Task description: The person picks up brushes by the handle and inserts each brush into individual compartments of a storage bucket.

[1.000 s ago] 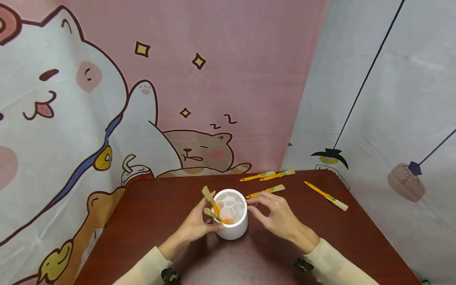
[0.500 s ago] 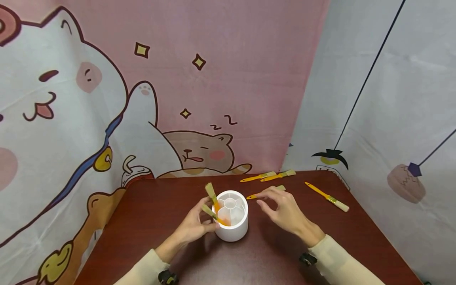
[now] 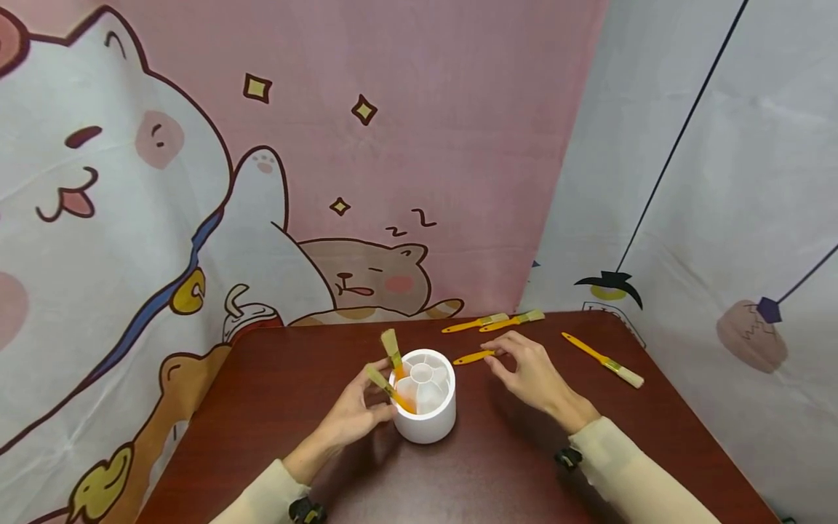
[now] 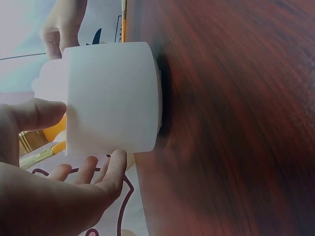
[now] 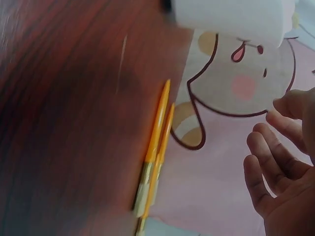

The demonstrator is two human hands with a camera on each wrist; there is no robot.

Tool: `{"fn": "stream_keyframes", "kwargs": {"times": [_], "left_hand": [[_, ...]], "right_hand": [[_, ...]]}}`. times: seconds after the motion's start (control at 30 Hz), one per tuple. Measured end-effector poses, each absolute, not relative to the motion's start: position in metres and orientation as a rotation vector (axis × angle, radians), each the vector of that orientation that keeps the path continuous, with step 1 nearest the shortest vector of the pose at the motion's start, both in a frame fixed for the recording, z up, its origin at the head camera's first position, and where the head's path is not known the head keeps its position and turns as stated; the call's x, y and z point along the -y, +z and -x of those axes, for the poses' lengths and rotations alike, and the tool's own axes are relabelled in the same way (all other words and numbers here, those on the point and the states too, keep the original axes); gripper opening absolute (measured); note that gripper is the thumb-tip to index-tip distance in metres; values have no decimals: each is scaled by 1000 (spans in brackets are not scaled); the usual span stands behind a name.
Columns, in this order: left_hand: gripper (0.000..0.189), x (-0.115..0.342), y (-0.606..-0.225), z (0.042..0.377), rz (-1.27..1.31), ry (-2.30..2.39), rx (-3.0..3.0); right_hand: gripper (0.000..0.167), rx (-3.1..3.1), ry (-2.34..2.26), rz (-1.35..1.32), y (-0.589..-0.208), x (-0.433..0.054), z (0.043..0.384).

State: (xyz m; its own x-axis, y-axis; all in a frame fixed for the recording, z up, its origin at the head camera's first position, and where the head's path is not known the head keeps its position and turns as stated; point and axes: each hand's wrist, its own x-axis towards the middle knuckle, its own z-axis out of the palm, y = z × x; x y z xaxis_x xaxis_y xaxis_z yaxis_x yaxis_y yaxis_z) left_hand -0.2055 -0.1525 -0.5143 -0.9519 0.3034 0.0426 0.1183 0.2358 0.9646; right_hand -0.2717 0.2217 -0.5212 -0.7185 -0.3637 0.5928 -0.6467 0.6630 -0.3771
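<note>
A white round pen holder [image 3: 425,431] with petal-shaped compartments stands upright on the table. My left hand [image 3: 352,411] holds its left side, thumb at the rim and fingers against the wall, as the left wrist view shows. Two yellow-handled paintbrushes lean in its left compartments, bristles up: one rear brush [image 3: 392,348] and one front brush [image 3: 385,386]. My right hand [image 3: 527,370] hovers over another paintbrush [image 3: 468,359] right of the holder, hiding its bristle end. In the right wrist view the right hand [image 5: 283,162] has loosely bent fingers with nothing between them.
Two paintbrushes lie near the table's back edge, a left one [image 3: 473,326] and a right one [image 3: 512,322]. Another paintbrush [image 3: 602,359] lies slanted at the right. A printed cloth [image 3: 419,145] hangs right behind the brown table [image 3: 275,393].
My right hand has moved from the holder's rim rightward over the nearest loose paintbrush. The two brushes in the holder have shifted slightly; my left hand stays at its side.
</note>
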Motion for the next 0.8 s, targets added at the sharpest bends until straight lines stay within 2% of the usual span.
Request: {"fn": "stream_keyframes", "kwargs": {"times": [0.17,0.5,0.8], "left_hand": [[86,152,-512,205,-406,1804,-2357],[98,144,-515,200,-431,1858,-2327],[101,133,-520,196,-366,1836,-2444]], "right_hand": [[23,2490,811,-739,-525,-227,282],[27,2600,807,-672,-535,-240,301],[27,2671,759,-669,-543,-247,320]]}}
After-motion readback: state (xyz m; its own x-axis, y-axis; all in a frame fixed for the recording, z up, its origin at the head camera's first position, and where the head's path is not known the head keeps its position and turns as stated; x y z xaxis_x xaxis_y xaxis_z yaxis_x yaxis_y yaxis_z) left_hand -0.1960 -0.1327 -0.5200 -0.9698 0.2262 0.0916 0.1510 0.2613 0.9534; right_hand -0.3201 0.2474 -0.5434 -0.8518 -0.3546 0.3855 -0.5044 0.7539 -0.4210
